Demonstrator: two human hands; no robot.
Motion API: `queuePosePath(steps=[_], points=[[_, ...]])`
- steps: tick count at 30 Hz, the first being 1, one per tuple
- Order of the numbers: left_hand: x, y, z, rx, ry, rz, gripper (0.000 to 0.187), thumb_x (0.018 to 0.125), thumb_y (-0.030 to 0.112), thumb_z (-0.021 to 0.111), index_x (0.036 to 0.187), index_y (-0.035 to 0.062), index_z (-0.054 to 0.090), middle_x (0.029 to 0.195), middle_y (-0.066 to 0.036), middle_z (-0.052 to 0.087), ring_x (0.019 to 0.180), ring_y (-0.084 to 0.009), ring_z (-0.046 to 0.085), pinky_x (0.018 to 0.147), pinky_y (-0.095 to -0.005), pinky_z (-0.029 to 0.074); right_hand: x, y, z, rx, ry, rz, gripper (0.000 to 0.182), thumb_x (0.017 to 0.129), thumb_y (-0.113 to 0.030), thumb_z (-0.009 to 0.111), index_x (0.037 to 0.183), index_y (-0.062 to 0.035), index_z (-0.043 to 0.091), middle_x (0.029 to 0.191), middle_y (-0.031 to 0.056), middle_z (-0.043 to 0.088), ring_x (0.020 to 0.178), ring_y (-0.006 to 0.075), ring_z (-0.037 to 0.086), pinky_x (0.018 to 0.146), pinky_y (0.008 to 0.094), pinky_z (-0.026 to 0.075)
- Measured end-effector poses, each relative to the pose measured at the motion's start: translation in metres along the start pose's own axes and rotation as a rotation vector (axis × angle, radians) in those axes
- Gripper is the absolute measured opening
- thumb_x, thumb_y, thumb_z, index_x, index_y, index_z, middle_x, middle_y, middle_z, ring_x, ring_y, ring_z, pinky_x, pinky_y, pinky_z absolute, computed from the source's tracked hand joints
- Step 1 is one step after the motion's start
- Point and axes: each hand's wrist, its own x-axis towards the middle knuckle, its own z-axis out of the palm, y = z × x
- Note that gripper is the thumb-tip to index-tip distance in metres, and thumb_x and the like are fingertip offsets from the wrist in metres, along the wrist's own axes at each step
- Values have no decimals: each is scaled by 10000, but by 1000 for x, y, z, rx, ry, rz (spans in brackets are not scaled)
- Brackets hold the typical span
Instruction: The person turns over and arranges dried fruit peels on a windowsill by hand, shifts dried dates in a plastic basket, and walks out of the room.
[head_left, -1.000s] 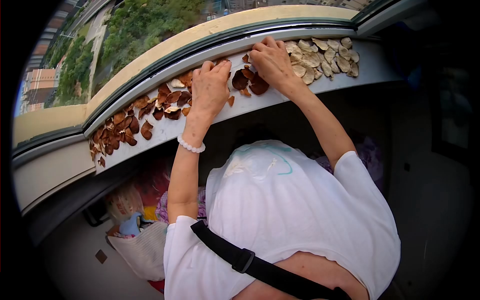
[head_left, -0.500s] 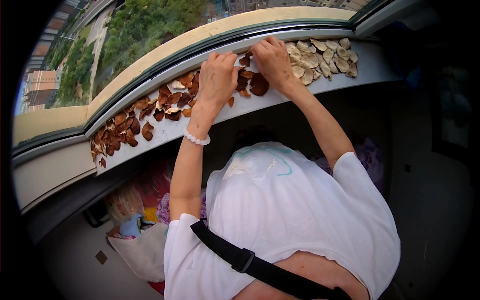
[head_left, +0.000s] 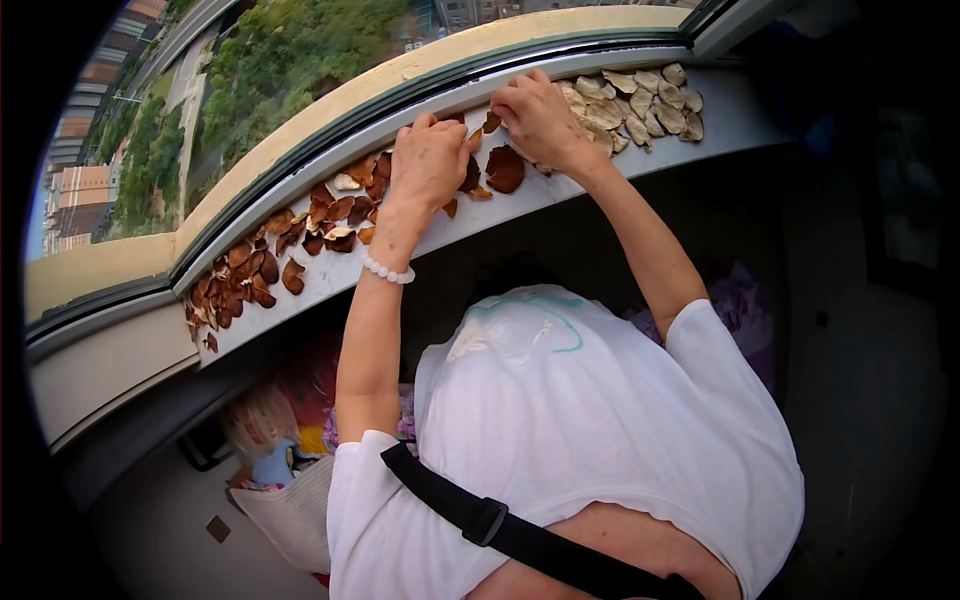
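Note:
Brown, curled dried pieces resembling peel point(head_left: 262, 268) are scattered along the white windowsill point(head_left: 330, 265). My left hand point(head_left: 430, 165), wearing a pale bead bracelet point(head_left: 388, 272), is over them with fingers curled down; whatever is under its fingertips is hidden. To its right, my right hand point(head_left: 545, 125) is closed in a pinch, a small brown dried piece point(head_left: 491, 122) at its fingertips. Below that, a larger dark brown piece point(head_left: 505, 170) lies on the sill. Pale dried slices point(head_left: 640, 105) are spread just right of my right hand, some partly covered by it.
A window frame point(head_left: 340, 150) runs along the sill's far side, with trees point(head_left: 300, 60) and buildings outside. Beneath the sill at left stands a light bag point(head_left: 290, 505) among colourful cloths. A black strap point(head_left: 450, 500) crosses my white shirt.
The view has shifted slightly, so the sill and its contents appear a little further left. Both hands stay close to their places, fingers still bent over the brown pieces.

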Motion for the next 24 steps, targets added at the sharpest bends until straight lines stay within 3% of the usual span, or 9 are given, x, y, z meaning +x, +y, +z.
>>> queuePosePath(steps=[2,7,9,16,18,22,24], points=[[-2,-1,-4,-1,-15,-60,193,886,122,644,1048,42,713,1068,-101,726,986,-319,620,877,-436,494,-2,-5,5,-36,33,-8,78,871,-97,659,928,-71,706,946,100,653,1032,301,562,888,420,452],[-15,1,-6,-30,148,-45,195,882,120,647,1044,30,707,1127,-104,713,1027,-303,608,881,-424,488,-5,-3,-1,-198,128,71,133,834,-97,691,961,-95,729,990,71,657,1053,282,559,921,422,419],[-22,9,-9,-29,216,-33,200,874,118,652,1045,28,704,1129,-98,712,1040,-296,603,873,-417,484,-10,-3,-8,-284,-5,43,142,819,-128,709,954,-88,730,1002,62,657,1058,277,560,911,409,415],[-42,44,0,-46,312,18,203,845,90,683,1028,3,688,1210,-127,678,1142,-303,571,939,-432,444,-8,-8,3,-319,-43,37,161,823,-170,699,949,-73,725,946,60,672,1055,270,566,901,416,402],[-48,49,2,-67,290,-1,221,855,79,684,1055,-13,696,1284,-124,651,1197,-315,551,1000,-444,419,-8,-6,7,-274,16,40,142,843,-140,671,952,-66,724,923,89,684,1019,283,585,877,410,416],[-56,49,12,-66,340,16,201,837,59,678,1025,-14,672,1246,-156,649,1192,-326,548,1001,-457,414,-7,2,4,-218,29,10,127,872,-108,643,961,-58,720,890,137,687,938,324,624,841,430,464],[-60,48,17,-67,366,15,213,832,38,671,1035,-25,670,1250,-171,643,1214,-338,538,1030,-476,399,-7,1,4,-151,105,134,124,887,-86,629,968,-52,718,854,175,682,868,362,644,803,464,503]])
